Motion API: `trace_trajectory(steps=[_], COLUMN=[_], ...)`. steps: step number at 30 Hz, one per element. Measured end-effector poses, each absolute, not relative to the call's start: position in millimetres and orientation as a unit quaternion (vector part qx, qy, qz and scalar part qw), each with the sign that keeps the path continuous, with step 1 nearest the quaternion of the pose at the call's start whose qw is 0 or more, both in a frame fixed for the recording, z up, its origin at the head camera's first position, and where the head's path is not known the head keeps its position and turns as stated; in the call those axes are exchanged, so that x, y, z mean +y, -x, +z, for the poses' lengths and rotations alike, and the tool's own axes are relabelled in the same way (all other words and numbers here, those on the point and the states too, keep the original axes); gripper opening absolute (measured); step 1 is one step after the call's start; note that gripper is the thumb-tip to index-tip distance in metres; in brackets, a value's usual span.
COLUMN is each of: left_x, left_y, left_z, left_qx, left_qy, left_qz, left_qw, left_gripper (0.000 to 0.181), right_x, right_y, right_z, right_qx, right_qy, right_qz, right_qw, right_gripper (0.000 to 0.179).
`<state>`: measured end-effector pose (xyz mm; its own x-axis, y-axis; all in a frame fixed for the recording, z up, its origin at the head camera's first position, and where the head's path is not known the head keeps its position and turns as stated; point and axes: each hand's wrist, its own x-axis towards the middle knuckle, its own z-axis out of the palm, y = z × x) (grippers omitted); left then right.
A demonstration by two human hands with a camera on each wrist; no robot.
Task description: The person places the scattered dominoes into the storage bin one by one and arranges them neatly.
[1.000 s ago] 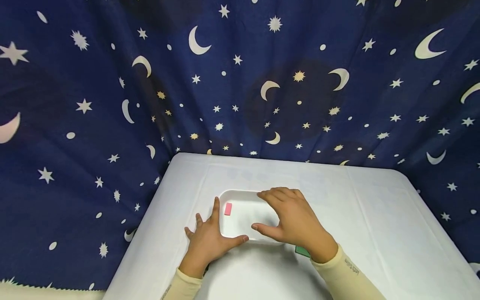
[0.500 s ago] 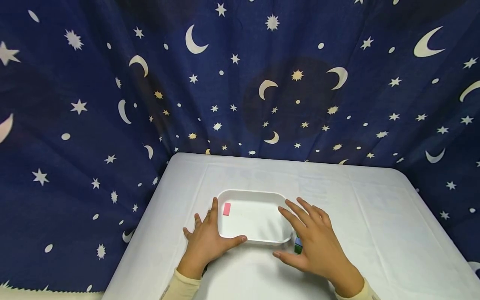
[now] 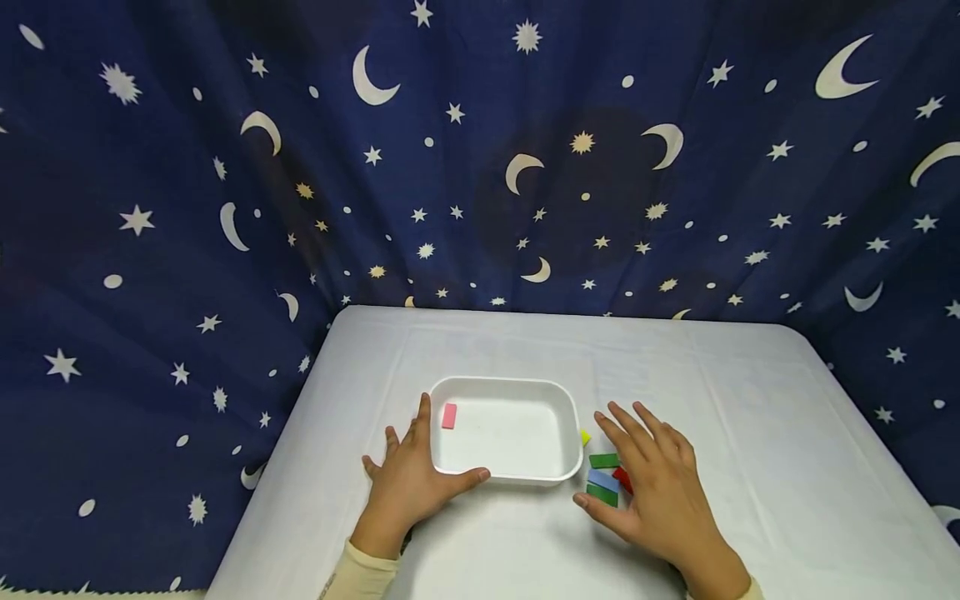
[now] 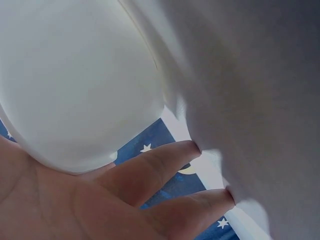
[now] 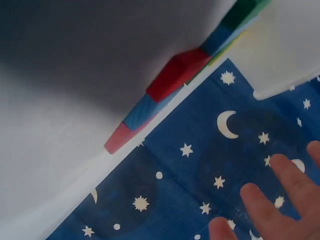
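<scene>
Head view: a white cloth-covered worktop (image 3: 750,400) carried a white, round-cornered plastic tray (image 3: 510,433), nearer its left edge than its right.
Left hand (image 3: 409,490): fingers spread, thumb at the tray's near rim, index finger along its left edge, nothing clasped.
Right hand (image 3: 662,492): wide open and holding nothing, to the right of the tray.
Flat pink rectangular block (image 3: 448,416): inside the tray, by its left wall.
Near right corner: two green rectangular blocks (image 3: 603,460), a light-blue rectangular block (image 3: 603,480) between them, and a partly hidden red block (image 3: 622,479), all outside the tray.
</scene>
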<state>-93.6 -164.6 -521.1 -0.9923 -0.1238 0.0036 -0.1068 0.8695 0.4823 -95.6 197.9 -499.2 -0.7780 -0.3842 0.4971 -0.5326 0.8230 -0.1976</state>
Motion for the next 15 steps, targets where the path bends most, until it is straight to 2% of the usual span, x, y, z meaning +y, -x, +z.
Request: trace_trajectory(steps=[4, 9, 15], left_x=[-163, -162, -164], left_y=[94, 96, 96], left_z=[-523, -523, -522], left_qx=[-0.966, -0.966, -0.967], left_qy=[-0.059, -0.055, -0.056], left_qz=[-0.252, -0.252, -0.25], left_qw=[0.012, 0.016, 0.013], left_gripper=[0.151, 0.15, 0.152], right_x=[207, 216, 220], right_y=[95, 99, 103], right_z=[-501, -503, -510], right_qx=[-0.933, -0.936, -0.945], right_qy=[-0.222, -0.195, -0.172], right_qz=[0.17, 0.176, 0.185], right_qw=[0.226, 0.233, 0.21], right_gripper=[0.107, 0.094, 0.085])
